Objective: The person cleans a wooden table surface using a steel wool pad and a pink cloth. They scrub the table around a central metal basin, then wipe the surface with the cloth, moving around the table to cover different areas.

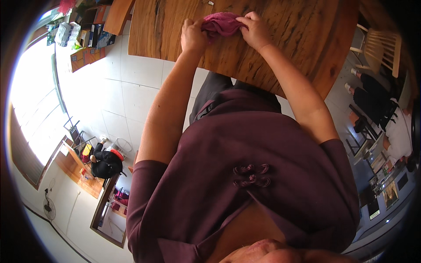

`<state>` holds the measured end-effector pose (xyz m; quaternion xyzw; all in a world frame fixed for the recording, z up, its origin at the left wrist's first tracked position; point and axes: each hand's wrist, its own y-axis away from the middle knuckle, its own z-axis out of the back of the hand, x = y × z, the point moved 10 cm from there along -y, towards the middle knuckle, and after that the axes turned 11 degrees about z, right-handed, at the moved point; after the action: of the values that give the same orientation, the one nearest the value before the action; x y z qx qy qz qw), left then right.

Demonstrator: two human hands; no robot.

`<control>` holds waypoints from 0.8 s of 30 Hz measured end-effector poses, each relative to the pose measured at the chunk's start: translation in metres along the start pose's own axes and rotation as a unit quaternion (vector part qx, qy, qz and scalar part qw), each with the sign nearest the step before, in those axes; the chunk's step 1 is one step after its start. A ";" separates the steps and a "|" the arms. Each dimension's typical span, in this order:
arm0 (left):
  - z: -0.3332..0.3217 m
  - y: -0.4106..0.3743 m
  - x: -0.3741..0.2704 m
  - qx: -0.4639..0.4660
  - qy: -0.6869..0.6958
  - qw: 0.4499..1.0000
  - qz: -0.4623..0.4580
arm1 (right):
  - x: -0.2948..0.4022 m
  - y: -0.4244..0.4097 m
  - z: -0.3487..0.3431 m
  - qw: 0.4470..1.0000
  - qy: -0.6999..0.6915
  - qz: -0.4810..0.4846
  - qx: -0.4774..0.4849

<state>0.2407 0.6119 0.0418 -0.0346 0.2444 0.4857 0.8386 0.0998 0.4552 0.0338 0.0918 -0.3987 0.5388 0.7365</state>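
Observation:
A crumpled pink cloth point(223, 24) is held between my two hands over the brown wooden table point(296, 39). My left hand point(193, 35) grips its left end with the fingers curled in. The cloth's right end is pinched between the thumb and fingers of my right hand point(256, 31). Part of the cloth hangs down in the middle, close to the tabletop; whether it touches the wood I cannot tell. A small pale object point(210, 3) lies on the tabletop just beyond the cloth.
Cardboard boxes point(87, 57) and wrapped bottles point(66, 34) stand at the upper left. A wooden chair point(378, 49) is beyond the table's right edge. One person in black point(107, 164) is at the lower left, another in a white top point(398, 131) at the right.

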 end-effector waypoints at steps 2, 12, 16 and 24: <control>-0.009 0.028 0.011 0.021 0.013 1.000 -0.002 | 0.018 0.021 -0.012 0.998 -0.013 0.026 0.054; -0.023 0.106 0.067 0.193 0.026 0.981 -0.028 | 0.034 0.112 -0.038 0.941 -0.224 -0.117 0.225; 0.032 0.067 0.080 0.072 0.102 0.989 0.080 | 0.053 0.049 -0.005 0.973 -0.203 -0.059 0.096; 0.029 0.070 0.064 0.018 0.003 1.000 0.010 | 0.088 0.066 -0.037 0.977 -0.063 0.080 0.190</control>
<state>0.2194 0.7086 0.0508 -0.0189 0.2555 0.4893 0.8336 0.0694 0.5662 0.0495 0.2317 -0.3408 0.6546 0.6338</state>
